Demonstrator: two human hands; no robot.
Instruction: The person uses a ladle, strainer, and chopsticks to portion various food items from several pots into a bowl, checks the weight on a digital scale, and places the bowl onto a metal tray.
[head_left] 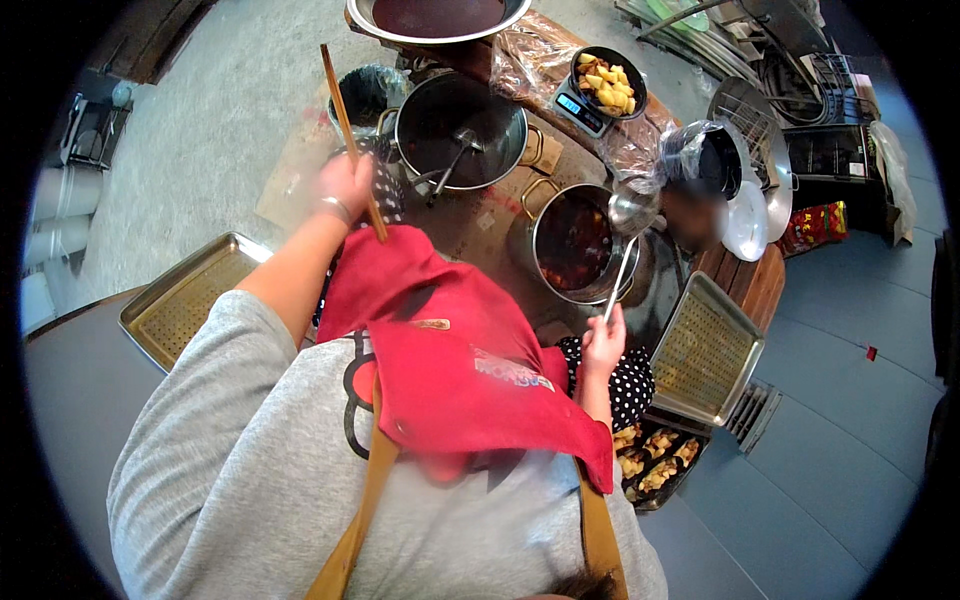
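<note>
My left hand (343,188) is closed around long wooden chopsticks (340,97), which point up and away, left of a large metal pot (505,175). In that pot leans a metal utensil (455,160) with a dark handle. My right hand (602,345) grips the handle of a metal ladle (632,207). The ladle's bowl hangs at the right side of a second pot (622,290), which holds dark reddish-brown liquid (572,240) with pieces in it. Whether anything lies in the ladle is too unclear to tell.
A black bowl of yellow chunks (608,85) rests on a digital scale (580,110). Beyond is a wide basin (438,38) of dark liquid. Perforated trays (190,300) flank me. Filled black containers (655,465) sit lower right, and white plates (745,222) to the right.
</note>
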